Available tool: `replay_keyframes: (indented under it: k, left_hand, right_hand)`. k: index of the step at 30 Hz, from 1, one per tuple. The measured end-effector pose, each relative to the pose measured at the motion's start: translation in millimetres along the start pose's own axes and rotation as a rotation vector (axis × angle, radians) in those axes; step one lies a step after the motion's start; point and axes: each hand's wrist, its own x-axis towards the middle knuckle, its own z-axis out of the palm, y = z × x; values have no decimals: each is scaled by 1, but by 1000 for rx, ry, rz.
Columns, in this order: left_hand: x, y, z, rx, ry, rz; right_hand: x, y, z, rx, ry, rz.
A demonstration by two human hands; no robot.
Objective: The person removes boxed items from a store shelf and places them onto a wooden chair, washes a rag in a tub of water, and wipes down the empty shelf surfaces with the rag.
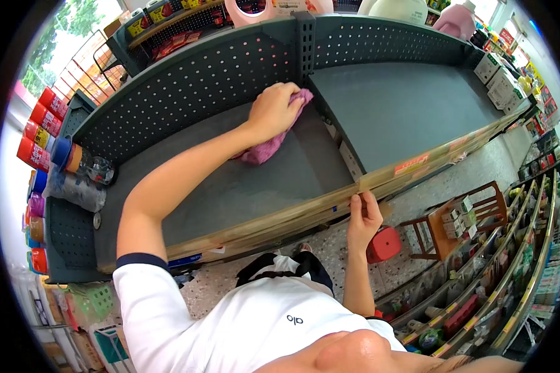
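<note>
My left hand (274, 112) is closed around a bunched pink-purple cloth (266, 148). It presses the cloth at the back of a dark grey metal shelf (230, 196), close to the perforated back panel (199, 96). At the shelf's front, my right hand (363, 219) has its thumb and fingers pinched on the yellowish label strip (274, 217), near the joint between the two shelf sections.
Beside it, a higher shelf board (404, 118) carries small white boxes (499, 81) at its far right. A jar (93, 165) stands at the left end. Below are a red stool (384, 244), a wooden chair (445, 233) and stocked shelves (479, 292).
</note>
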Motion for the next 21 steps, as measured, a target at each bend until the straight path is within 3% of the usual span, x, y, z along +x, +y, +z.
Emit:
replay_keyframes:
  k: [4,7,21]
  left_hand:
    - [25,0,32,-20,91,-226]
    - [24,1,35,-70,34,-249]
    - [-24,54,28,-287,-97,-73]
  right_hand:
    - [0,-1,0,-18,4,5]
    - [-1,1,-1,1,5,-9]
    - [1,-2,-1,-15,-22,-38]
